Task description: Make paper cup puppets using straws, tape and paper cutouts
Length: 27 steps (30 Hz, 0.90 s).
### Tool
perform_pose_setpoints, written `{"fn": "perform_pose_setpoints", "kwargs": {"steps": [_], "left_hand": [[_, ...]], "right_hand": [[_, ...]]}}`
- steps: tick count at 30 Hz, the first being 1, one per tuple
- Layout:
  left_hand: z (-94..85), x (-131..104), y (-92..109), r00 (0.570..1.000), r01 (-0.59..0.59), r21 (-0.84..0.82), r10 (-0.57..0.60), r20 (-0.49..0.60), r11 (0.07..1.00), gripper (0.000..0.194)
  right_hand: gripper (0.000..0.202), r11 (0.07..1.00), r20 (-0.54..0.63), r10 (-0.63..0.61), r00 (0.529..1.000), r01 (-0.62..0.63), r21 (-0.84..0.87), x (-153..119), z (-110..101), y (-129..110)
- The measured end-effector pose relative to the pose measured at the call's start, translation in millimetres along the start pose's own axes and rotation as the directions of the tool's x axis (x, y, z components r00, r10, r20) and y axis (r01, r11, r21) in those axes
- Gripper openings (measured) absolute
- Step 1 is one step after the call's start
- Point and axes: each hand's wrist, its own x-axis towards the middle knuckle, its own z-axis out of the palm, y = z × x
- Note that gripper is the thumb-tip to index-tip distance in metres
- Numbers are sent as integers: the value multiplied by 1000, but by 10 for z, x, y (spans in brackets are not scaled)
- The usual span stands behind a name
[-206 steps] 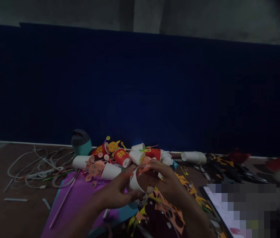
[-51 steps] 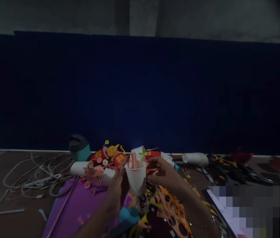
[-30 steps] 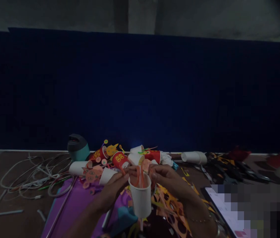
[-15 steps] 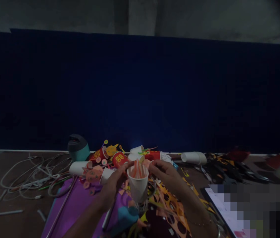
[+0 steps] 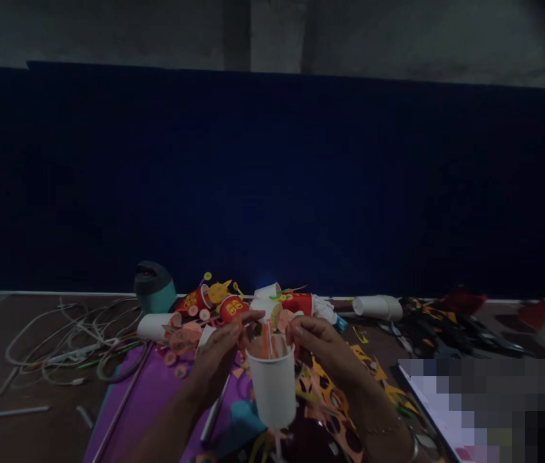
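Note:
A white paper cup (image 5: 272, 386) stands upright between my two hands, with a pale stick or straw (image 5: 278, 444) beneath its base. Orange paper strips (image 5: 268, 341) show inside the cup and rise at its rim. At the left of the rim, my left hand (image 5: 219, 357) has its fingertips closed on an orange paper piece. My right hand (image 5: 323, 344) pinches orange paper at the right of the rim. My fingers partly hide both pinched pieces, and I cannot tell how they join the cup.
Purple sheets (image 5: 150, 392) and cut orange paper (image 5: 335, 392) cover the table below. Behind lie red cups (image 5: 234, 310), white cups (image 5: 157, 326) and paper figures. White cables (image 5: 65, 347) and a teal-and-grey object (image 5: 155, 289) are left; stacked cups (image 5: 377, 307), dark tools and a tablet-like screen (image 5: 429, 399) are right.
The paper cup has come closer to me and lower in view. My hands stay at either side of its rim, and the left fingers have straightened a little.

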Motion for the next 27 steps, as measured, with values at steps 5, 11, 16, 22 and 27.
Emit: {"fn": "perform_pose_setpoints", "kwargs": {"steps": [5, 11, 16, 22, 27], "left_hand": [[-39, -18, -11, 965, 1, 235, -63, 256, 972, 18], [-175, 35, -49, 837, 46, 443, -277, 473, 895, 13], [-179, 59, -132, 961, 121, 311, -190, 202, 943, 19], [-94, 44, -247, 993, 44, -2, -43, 105, 999, 66], [-71, 57, -331, 986, 43, 151, -67, 153, 988, 93]], "right_hand": [[36, 985, 233, 42, 972, -1, -175, -66, -26, 7], [28, 951, 413, 155, 897, -22, -308, -101, -34, -1], [32, 981, 164, 100, 981, -70, -181, -34, -65, -23], [34, 995, -24, -30, 999, 28, -99, 24, -63, -3], [28, 974, -89, -68, 994, 47, -221, 36, -49, -12]]}}
